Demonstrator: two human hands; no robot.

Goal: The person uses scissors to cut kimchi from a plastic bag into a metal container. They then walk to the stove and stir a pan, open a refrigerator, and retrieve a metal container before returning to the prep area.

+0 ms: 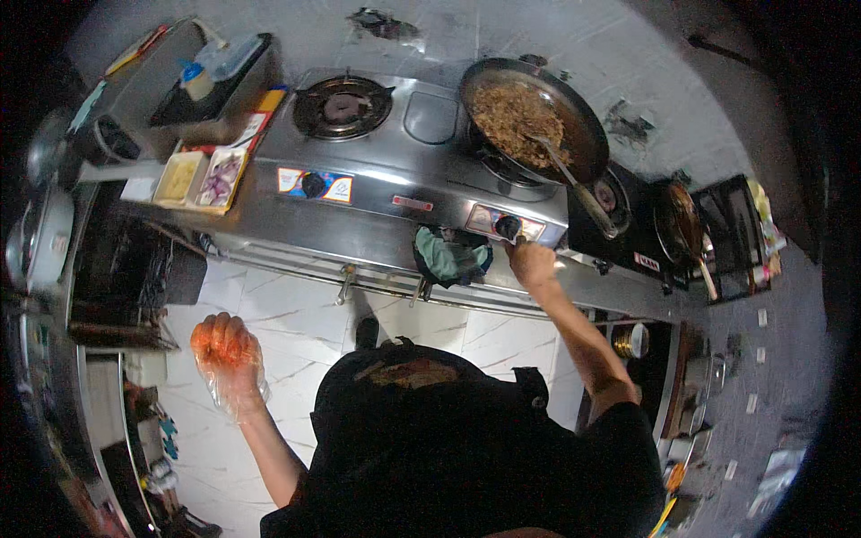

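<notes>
My right hand [533, 264] is bare and reaches to the front of a steel gas stove [417, 165], its fingers on the black control knob [508, 226]. Behind that knob a large wok [586, 138] sits on the right burner. Brown, crumbly cooked food [514, 118] lies in the wok, with a metal spatula [562, 165] resting in it, handle over the rim. My left hand [229, 353] hangs over the floor, apart from the stove, in a clear plastic glove smeared orange-red. Its fingers are curled in, and nothing shows in them.
An unused-looking burner [343, 106] is at the stove's left. Trays of chopped onion [220, 178] and a pale paste [180, 176] stand beside it. A green cloth [444, 255] hangs at the front rail. Further right is a smaller pan [679, 218]. The floor is tiled [289, 309].
</notes>
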